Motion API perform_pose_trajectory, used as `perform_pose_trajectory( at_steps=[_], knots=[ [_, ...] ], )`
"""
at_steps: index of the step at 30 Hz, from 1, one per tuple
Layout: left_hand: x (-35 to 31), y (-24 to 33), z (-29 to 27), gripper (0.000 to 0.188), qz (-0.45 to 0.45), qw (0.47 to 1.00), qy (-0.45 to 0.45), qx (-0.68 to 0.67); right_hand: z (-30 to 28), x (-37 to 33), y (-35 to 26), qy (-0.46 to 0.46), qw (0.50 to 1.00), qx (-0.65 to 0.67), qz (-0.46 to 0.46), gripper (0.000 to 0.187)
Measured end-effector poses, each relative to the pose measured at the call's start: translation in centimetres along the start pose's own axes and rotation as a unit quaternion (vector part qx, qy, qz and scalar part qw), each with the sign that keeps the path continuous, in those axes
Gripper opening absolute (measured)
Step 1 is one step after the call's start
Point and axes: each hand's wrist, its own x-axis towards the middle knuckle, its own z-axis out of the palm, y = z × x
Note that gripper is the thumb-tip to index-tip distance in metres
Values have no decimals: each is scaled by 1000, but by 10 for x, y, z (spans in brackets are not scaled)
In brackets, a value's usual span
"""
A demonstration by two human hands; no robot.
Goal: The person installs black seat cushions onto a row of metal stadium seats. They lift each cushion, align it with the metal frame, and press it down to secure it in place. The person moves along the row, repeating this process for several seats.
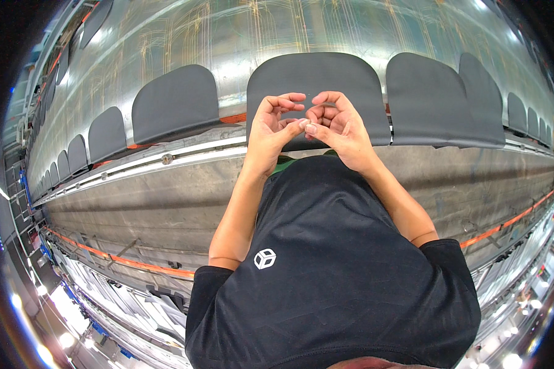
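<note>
My left hand and my right hand are held up close together, fingers curled and thumb tips meeting. Anything pinched at the fingertips is too small to make out. Beneath them lies a dark grey, smooth sheet-like piece with rounded far corners, its near edge at the border of a long metal table. Both hands appear above this piece, and neither visibly grips it.
Similar grey pieces line the table edge, one to the left and overlapping ones to the right. A pale metal rail runs along the near side. Behind me, an orange strip borders racks with white material.
</note>
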Motion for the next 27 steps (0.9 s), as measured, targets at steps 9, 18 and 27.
perform_pose_trajectory(
  at_steps=[9, 18, 27],
  knots=[
    [-15, -8, 6, 55, -152, 974, -7, -168, -6, 2, -2, -54, 996, 39, 52, 51],
    [-16, -3, 13, 62, -166, 965, 14, -200, -6, 2, -2, -49, 984, 142, 97, 65],
    [-18, -5, 12, 39, -68, 992, 74, -70, -6, 2, -4, 1, 989, 120, 88, 61]
  ],
)
